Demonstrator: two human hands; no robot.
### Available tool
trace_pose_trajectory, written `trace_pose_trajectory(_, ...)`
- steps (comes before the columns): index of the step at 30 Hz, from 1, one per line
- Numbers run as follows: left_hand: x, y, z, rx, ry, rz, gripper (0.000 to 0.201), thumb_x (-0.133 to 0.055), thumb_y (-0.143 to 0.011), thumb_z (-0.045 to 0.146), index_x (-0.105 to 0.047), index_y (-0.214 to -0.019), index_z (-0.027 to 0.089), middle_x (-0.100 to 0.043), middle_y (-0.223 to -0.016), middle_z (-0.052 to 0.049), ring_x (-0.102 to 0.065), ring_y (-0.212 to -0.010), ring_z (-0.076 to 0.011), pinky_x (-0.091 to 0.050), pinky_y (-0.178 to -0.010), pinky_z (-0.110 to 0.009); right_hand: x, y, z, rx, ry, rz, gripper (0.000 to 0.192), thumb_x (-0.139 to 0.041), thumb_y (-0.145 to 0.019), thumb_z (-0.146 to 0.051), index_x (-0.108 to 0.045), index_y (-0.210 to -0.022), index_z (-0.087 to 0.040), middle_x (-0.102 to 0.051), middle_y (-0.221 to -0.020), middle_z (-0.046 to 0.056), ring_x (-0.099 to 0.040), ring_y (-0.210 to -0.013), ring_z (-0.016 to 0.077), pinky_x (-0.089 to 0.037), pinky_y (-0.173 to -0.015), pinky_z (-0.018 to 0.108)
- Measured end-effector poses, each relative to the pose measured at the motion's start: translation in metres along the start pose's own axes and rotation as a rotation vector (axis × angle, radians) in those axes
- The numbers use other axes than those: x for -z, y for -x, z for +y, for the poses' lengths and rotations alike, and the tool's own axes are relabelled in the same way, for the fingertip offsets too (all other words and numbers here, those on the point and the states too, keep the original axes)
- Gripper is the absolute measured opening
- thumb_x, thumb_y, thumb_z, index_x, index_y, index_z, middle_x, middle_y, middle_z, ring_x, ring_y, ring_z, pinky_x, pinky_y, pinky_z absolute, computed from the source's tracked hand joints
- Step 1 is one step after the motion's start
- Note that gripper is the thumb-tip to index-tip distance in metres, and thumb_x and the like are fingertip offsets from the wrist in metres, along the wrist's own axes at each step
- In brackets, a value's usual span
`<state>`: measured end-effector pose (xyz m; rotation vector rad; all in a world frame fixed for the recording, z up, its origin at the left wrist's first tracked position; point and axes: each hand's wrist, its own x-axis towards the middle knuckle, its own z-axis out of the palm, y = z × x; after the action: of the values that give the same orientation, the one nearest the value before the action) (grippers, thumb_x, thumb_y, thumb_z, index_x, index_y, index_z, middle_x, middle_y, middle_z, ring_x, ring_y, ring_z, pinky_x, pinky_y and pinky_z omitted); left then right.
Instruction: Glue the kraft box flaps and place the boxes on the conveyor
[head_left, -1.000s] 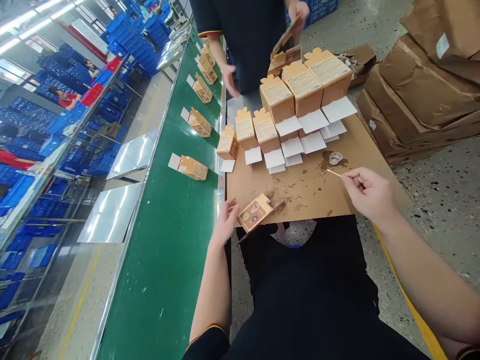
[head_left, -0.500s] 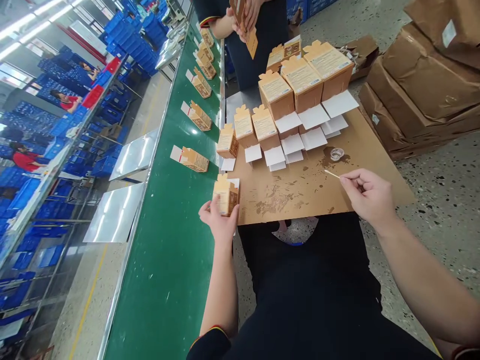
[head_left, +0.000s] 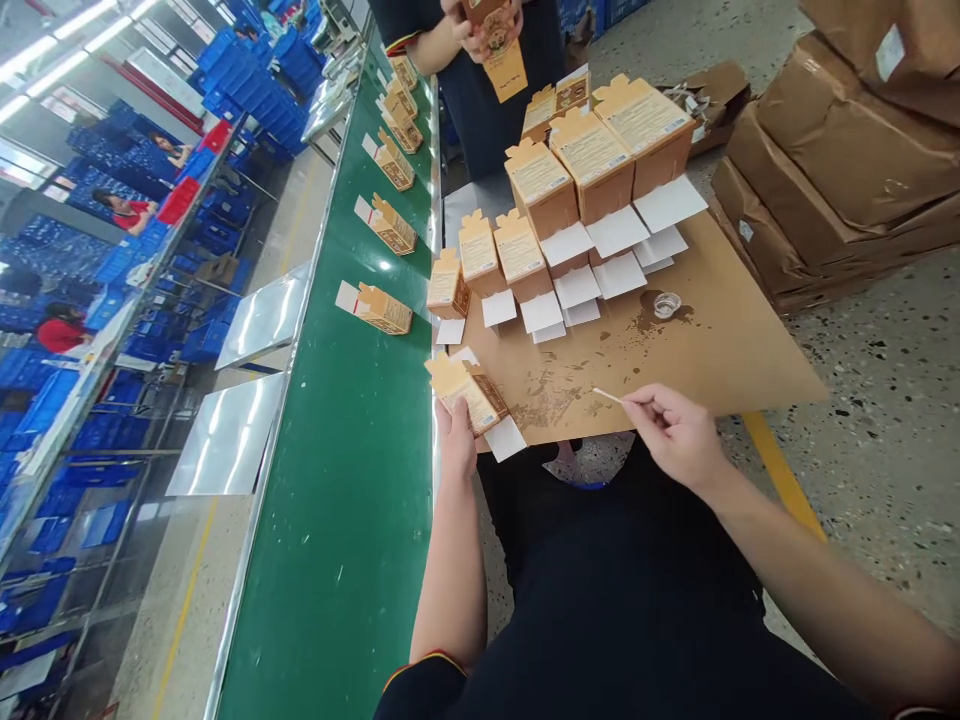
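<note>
Fingers of the left hand (head_left: pixel 455 440) clamped on one tilted carton (head_left: pixel 474 390) over the near-left corner of the desk (head_left: pixel 720 370), long axis running upper left to lower right; rightward, fingers of the right hand (head_left: pixel 679 435) pinching a thin stick (head_left: pixel 607 396), tip toward the carton.

Bright ceiling tubes (head_left: pixel 86 19) upper left, glare on metal panels (head_left: pixel 225 437), wide-angle edge stretching

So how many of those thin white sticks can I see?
1: the thin white stick is pinched in the person's right hand; the left hand holds a box instead. Others could be hidden behind the stacked boxes.
</note>
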<state>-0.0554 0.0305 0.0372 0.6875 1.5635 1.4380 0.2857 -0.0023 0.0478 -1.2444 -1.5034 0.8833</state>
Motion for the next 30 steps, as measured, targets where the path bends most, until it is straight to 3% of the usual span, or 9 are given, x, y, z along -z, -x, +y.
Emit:
trace_pose_trajectory(3,-0.011,0.002,-0.006,-0.056,0.138,-0.018,0.080,-0.100,-0.084,0.056,-0.065,-0.151,0.033,-0.070,-0.164,-0.013,-0.072,-0.146,-0.0357,-0.067,-0.114,-0.051,-0.034,0.011,0.002,0.096,0.078,-0.054,0.031,-0.057,-0.117,-0.038,-0.074,-0.095,-0.023,-0.055,-0.062,-0.003,-0.048,-0.053,0.0131,-0.038,-0.056,0.028)
trace_pose_trajectory(7,-0.026,-0.004,-0.013,-0.060,0.187,-0.097,0.079,-0.107,-0.074,0.058,-0.073,-0.138,0.025,-0.073,-0.159,-0.018,-0.073,-0.146,-0.0383,-0.062,-0.122,-0.056,-0.084,0.011,0.015,0.288,0.313,-0.164,0.034,-0.048,-0.115,-0.021,-0.071,-0.090,-0.021,-0.061,-0.065,0.000,-0.050,-0.060,0.0156,-0.039,-0.071,0.032)
trace_pose_trajectory(11,-0.030,-0.003,-0.021,-0.089,0.129,-0.045,0.078,-0.108,-0.074,0.054,-0.069,-0.136,0.026,-0.076,-0.151,-0.016,-0.070,-0.150,-0.0349,-0.058,-0.127,-0.052,-0.105,0.006,0.032,0.367,0.511,-0.235,0.034,-0.046,-0.112,-0.012,-0.067,-0.087,-0.019,-0.062,-0.067,0.002,-0.047,-0.062,0.0168,-0.030,-0.071,0.034)
trace_pose_trajectory(16,-0.033,0.004,-0.023,-0.087,0.077,-0.023,0.085,-0.107,-0.074,0.055,-0.057,-0.137,0.028,-0.077,-0.146,-0.017,-0.071,-0.148,-0.0351,-0.061,-0.123,-0.054,-0.098,0.002,0.041,0.484,0.604,-0.342,0.031,-0.047,-0.108,-0.008,-0.065,-0.085,-0.019,-0.059,-0.066,0.002,-0.044,-0.063,0.0174,-0.025,-0.071,0.036)
trace_pose_trajectory(19,-0.035,0.009,-0.024,-0.122,0.032,-0.014,0.087,-0.106,-0.075,0.058,-0.054,-0.138,0.029,-0.074,-0.150,-0.016,-0.069,-0.151,-0.0336,-0.058,-0.126,-0.052,-0.091,-0.004,0.041,0.441,0.655,-0.326,0.030,-0.047,-0.105,-0.006,-0.065,-0.086,-0.019,-0.059,-0.065,0.002,-0.044,-0.062,0.0178,-0.023,-0.070,0.037)
trace_pose_trajectory(24,-0.040,0.027,-0.029,-0.226,-0.123,-0.036,0.101,-0.107,-0.070,0.063,-0.050,-0.146,0.029,-0.070,-0.154,-0.017,-0.065,-0.155,-0.0345,-0.054,-0.130,-0.053,-0.072,-0.008,0.038,0.393,0.598,-0.216,0.033,-0.047,-0.110,-0.010,-0.066,-0.086,-0.019,-0.059,-0.063,0.001,-0.048,-0.060,0.0168,-0.029,-0.069,0.035)
trace_pose_trajectory(30,-0.049,0.051,-0.047,-0.338,-0.357,0.003,0.096,-0.105,-0.071,0.065,-0.058,-0.147,0.030,-0.070,-0.147,-0.018,-0.067,-0.149,-0.0418,-0.056,-0.127,-0.058,-0.036,0.010,0.028,0.252,0.465,-0.005,0.033,-0.048,-0.118,-0.024,-0.070,-0.093,-0.022,-0.051,-0.058,-0.003,-0.042,-0.053,0.0153,-0.036,-0.066,0.032)
